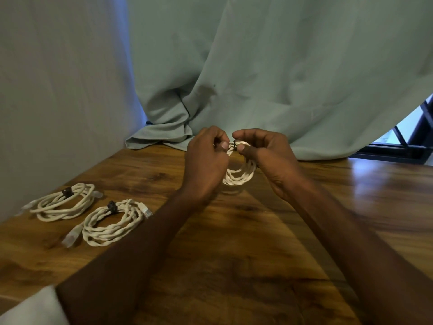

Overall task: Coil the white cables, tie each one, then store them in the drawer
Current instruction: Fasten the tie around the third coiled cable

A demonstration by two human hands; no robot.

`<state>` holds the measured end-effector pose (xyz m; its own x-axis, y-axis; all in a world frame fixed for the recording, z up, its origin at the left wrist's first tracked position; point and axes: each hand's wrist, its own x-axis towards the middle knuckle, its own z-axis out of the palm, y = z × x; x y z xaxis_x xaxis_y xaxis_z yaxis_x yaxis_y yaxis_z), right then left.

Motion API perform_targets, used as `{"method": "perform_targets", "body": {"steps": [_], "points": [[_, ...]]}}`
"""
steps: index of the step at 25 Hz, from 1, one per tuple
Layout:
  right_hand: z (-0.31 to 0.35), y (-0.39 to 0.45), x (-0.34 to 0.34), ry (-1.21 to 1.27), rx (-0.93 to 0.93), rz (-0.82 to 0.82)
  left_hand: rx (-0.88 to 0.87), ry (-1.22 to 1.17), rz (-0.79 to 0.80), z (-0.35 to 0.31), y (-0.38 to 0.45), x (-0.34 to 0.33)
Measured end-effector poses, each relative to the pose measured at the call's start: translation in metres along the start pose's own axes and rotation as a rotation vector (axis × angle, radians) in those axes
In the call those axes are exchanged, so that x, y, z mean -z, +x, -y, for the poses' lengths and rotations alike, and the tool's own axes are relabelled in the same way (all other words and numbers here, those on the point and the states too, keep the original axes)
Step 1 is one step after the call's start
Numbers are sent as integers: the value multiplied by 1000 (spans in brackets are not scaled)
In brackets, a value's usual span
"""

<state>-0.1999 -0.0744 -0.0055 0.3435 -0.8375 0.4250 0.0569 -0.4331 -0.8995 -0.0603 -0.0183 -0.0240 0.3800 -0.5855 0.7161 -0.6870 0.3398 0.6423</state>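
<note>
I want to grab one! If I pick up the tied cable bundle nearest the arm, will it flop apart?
Probably not: a dark tie cinches the nearest coil, so its loops should stay together. The clear plug ends stick out loose and would likely dangle. It looks light and bendy, not stiff.

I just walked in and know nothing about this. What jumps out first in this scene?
Mid-frame, above the wooden table, the left hand and right hand pinch a dark tie at the top of a coiled white cable. To the left lie two tied coils. A pale green curtain hangs behind.
</note>
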Motion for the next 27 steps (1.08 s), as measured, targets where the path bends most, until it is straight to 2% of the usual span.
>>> {"method": "perform_targets", "body": {"steps": [4, 7, 11, 17, 23, 27], "points": [[-3, 1, -7, -22, 24, 9, 360, -326, -9, -4, 6, 1], [-5, 2, -5, -4, 37, -27, 453, -457, 32, -3, 10, 2], [-7, 2, 3, 6, 5, -35, 477, -603, 242, -5, 9, 8], [-8, 4, 5, 10, 16, 23, 518, -703, 237, 5, 13, 6], [-8, 4, 9, 26, 27, 106, 570, -768, 375, 8, 14, 8], [-7, 4, 10, -2, 58, 110, 587, -867, 347, 12, 17, 8]]}}
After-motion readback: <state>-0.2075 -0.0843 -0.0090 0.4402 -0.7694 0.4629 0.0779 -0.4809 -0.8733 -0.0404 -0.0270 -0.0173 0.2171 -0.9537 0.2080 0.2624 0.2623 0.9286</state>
